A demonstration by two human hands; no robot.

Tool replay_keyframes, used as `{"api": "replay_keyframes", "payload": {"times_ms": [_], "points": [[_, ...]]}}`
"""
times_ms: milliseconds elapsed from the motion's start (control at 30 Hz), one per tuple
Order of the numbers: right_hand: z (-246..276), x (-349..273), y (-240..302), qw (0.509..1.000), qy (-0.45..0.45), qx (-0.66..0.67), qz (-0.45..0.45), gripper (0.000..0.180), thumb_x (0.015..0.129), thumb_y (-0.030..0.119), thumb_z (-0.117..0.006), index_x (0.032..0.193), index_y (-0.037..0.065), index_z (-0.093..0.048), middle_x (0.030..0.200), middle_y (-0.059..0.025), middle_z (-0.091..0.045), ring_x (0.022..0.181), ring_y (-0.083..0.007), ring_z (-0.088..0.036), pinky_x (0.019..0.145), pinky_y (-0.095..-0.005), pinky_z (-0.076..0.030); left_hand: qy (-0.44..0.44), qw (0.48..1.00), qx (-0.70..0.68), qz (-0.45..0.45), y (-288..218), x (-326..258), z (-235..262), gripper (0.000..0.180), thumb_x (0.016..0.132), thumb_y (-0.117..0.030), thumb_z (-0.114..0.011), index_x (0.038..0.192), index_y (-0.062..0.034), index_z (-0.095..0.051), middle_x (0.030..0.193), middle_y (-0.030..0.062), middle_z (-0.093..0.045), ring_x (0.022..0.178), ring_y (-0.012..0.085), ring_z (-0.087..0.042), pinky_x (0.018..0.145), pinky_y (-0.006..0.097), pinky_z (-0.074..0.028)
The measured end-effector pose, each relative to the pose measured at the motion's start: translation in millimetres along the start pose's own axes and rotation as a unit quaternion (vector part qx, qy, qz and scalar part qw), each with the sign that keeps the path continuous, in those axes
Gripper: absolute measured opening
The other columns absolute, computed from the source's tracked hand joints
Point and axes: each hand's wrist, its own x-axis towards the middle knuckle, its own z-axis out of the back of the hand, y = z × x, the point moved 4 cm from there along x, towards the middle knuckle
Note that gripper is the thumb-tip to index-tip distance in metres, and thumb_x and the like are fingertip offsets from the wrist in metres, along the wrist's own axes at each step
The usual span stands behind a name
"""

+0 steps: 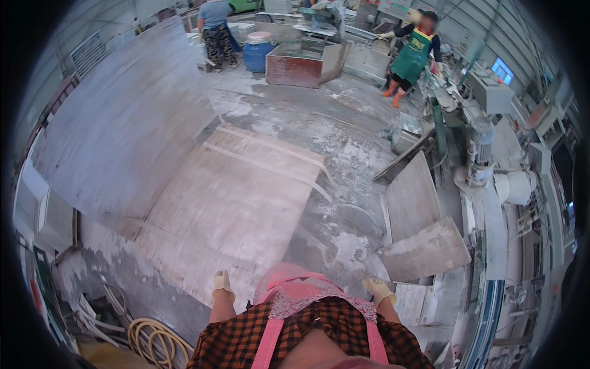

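My left hand, in a cream glove, hangs at my side above the near edge of a large pale board on the floor. Two light strips run across the board's far part, their ends trailing onto the floor. Out to my right hangs my right hand, gloved alike, apart from the slabs beyond it. Nothing shows in either hand; both are small and foreshortened, so their finger positions are unclear. A big, tilted grey-brown panel rises on the left, its surface and far edge blurred.
Flat slabs lie at right beside machinery with a motor. A coiled yellowish hose is at lower left. Far back are a blue barrel, a reddish-sided box, a person in camouflage trousers and another in a green apron.
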Motion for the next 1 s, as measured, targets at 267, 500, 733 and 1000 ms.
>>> {"api": "replay_keyframes", "payload": {"times_ms": [267, 500, 733, 1000], "points": [[29.6, -34.6, -41.9, 0.998, -0.067, 0.004, 0.018, 0.040, 0.086, 0.037, -0.056, 0.094, 0.001, -0.071, 0.083, -0.0056, -0.069, 0.076, -0.0140, -0.060, 0.072, -0.0310, -0.045, 0.087, 0.995, 0.006, -0.039, -69.5, -40.4, -36.4, 0.043, 0.091, -0.036, -0.050, 0.117, -0.0038, -0.060, 0.109, 0.0131, -0.066, 0.099, 0.0236, -0.060, 0.085, 0.039, -0.046], [59.1, -45.8, -102.8, 0.992, -0.121, -0.021, 0.028, 0.040, 0.081, 0.040, -0.054, 0.087, 0.003, -0.069, 0.073, -0.0108, -0.062, 0.071, -0.0198, -0.060, 0.068, -0.0358, -0.046, 0.138, 0.990, 0.027, -0.017, -74.0, -55.6, -74.8, 0.041, 0.090, -0.033, -0.048, 0.119, -0.0058, -0.058, 0.099, 0.0078, -0.062, 0.091, 0.0194, -0.056, 0.078, 0.037, -0.045], [87.4, -88.3, -137.6, 0.986, -0.169, 0.012, -0.006, 0.036, 0.081, 0.037, -0.056, 0.088, 0.005, -0.070, 0.080, -0.0082, -0.065, 0.076, -0.0179, -0.060, 0.070, -0.0351, -0.045, 0.166, 0.969, 0.124, -0.138, -79.2, -83.1, -100.0, 0.051, 0.090, -0.045, -0.049, 0.102, 0.0012, -0.065, 0.087, 0.0124, -0.068, 0.077, 0.0237, -0.063, 0.068, 0.038, -0.048], [112.1, -147.6, -173.3, 0.975, -0.212, 0.058, -0.026, 0.039, 0.083, 0.040, -0.057, 0.098, 0.007, -0.071, 0.092, -0.0082, -0.067, 0.082, -0.0201, -0.061, 0.077, -0.0367, -0.047, 0.227, 0.946, 0.215, -0.083, -106.7, -151.4, -130.9, 0.040, 0.088, -0.037, -0.050, 0.109, -0.0048, -0.060, 0.089, 0.0054, -0.062, 0.076, 0.0159, -0.053, 0.067, 0.034, -0.042]]}}
